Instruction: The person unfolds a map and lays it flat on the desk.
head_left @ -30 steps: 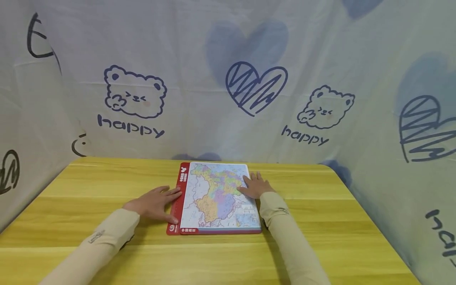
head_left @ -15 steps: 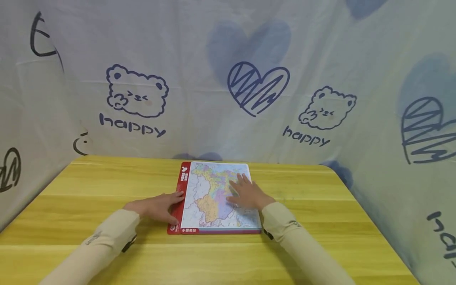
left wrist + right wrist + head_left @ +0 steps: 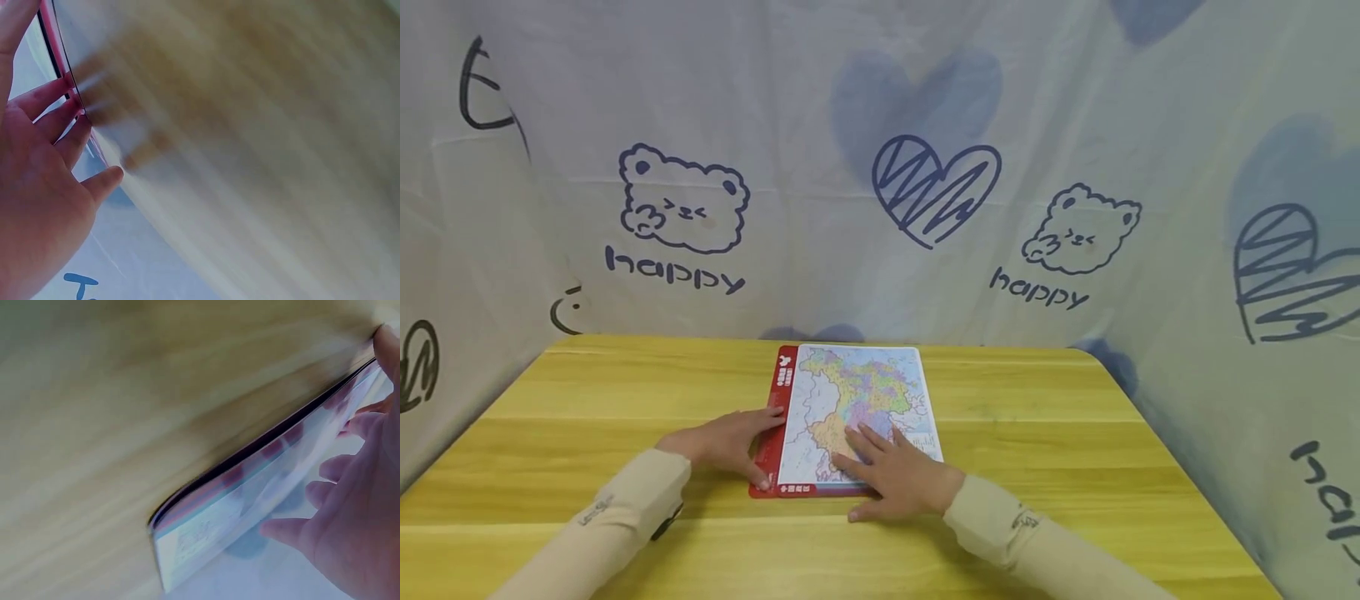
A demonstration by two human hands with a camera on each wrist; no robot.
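A flat, rectangular map board [image 3: 874, 385], printed with a multicoloured map and a red strip [image 3: 772, 442] down its left side, lies on the table. Fingers of my left hand [image 3: 722, 442] are spread along that strip, the thumb near the lower left corner. In the left wrist view, the left hand [image 3: 47, 169] has fingertips at the board's edge. Across the map's lower right part extends my right hand [image 3: 904, 477], fingers apart, its thumb past the near edge. Thin layers show along the board's side [image 3: 250, 469] in the right wrist view. Whether the right fingers press the map I cannot tell.
The yellow wood-grain table [image 3: 1060, 467] extends around the board on both sides. A pale cloth [image 3: 820, 242] with hearts, bear faces and "happy" lettering hangs behind the table and along its sides.
My right hand has moved from the board's right edge across the map toward the near edge. The left hand stays on the red strip, its thumb shifted slightly nearer. The board is about where it was.
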